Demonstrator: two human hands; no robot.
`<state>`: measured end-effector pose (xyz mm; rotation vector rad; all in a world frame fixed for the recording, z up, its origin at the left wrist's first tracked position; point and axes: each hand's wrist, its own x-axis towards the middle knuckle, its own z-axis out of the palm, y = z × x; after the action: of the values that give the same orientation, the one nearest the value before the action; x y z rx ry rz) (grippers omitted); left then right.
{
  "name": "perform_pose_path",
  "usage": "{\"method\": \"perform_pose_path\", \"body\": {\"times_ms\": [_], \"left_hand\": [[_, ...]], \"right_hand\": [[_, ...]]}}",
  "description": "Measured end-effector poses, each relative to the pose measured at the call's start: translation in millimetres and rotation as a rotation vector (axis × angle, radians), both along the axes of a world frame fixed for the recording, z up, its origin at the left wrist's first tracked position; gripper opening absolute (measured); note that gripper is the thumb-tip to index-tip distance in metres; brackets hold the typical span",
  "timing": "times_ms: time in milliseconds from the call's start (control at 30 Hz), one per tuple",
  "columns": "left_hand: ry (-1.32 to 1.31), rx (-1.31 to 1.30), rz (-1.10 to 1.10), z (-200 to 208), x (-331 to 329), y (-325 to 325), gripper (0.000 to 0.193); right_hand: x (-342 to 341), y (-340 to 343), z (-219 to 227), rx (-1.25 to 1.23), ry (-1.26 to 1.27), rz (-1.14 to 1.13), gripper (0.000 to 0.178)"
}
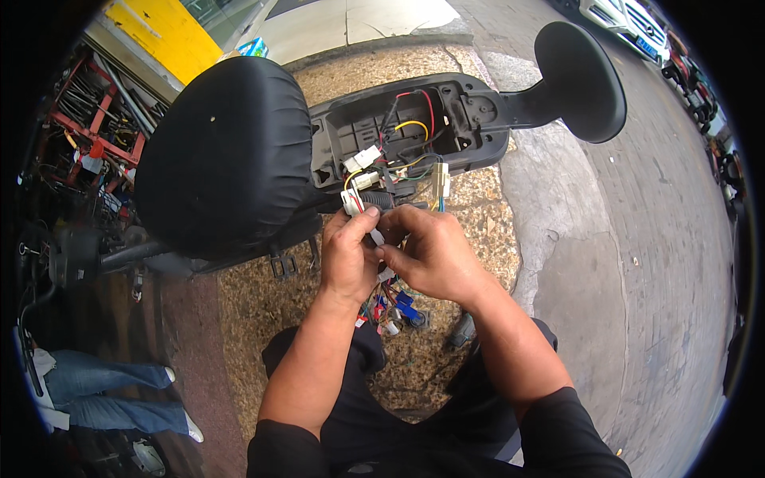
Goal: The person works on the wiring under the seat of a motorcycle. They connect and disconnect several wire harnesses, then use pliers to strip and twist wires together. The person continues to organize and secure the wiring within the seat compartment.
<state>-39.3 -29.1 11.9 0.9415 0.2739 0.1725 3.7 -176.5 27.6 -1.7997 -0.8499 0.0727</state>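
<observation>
My left hand (348,259) and my right hand (434,248) meet in front of a black scooter's open under-seat compartment (351,131). Both are closed, fingertips together around a small whitish connector (376,237); the fingers hide most of it. Just above my left thumb sits a white plug (351,203) with red and yellow wires. Beyond it, another white connector (362,158) lies at the compartment's edge. A cream connector (441,180) with blue wires hangs right of my hands. Below them is a bundle of wires with a blue connector (406,304), partly hidden by my hands.
The black seat cushion (227,159) bulges up at the left, a backrest pad (582,80) at the far right. A red rack of tools (100,131) stands at the left. A person in jeans (119,398) is at the lower left. A white car (625,24) is parked upper right.
</observation>
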Motion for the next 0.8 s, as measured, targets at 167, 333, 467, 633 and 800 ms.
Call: {"method": "perform_pose_path", "body": {"times_ms": [167, 333, 467, 633, 800], "left_hand": [[0.016, 0.059, -0.073, 2, -2, 1, 0.021], [-0.018, 0.007, -0.002, 1, 1, -2, 0.018], [0.082, -0.090, 0.021, 3, 2, 9, 0.018], [0.019, -0.019, 0.046, 5, 5, 15, 0.026], [0.026, -0.006, 0.076, 6, 6, 13, 0.027]], "right_hand": [[-4, 11, -10, -0.147, -0.079, -0.177, 0.021], [-4, 13, -15, -0.038, -0.110, -0.195, 0.012], [0, 8, -15, 0.090, -0.051, -0.256, 0.008], [6, 2, -11, 0.148, 0.144, -0.279, 0.004], [6, 1, -11, 0.256, 0.294, -0.275, 0.010]]}}
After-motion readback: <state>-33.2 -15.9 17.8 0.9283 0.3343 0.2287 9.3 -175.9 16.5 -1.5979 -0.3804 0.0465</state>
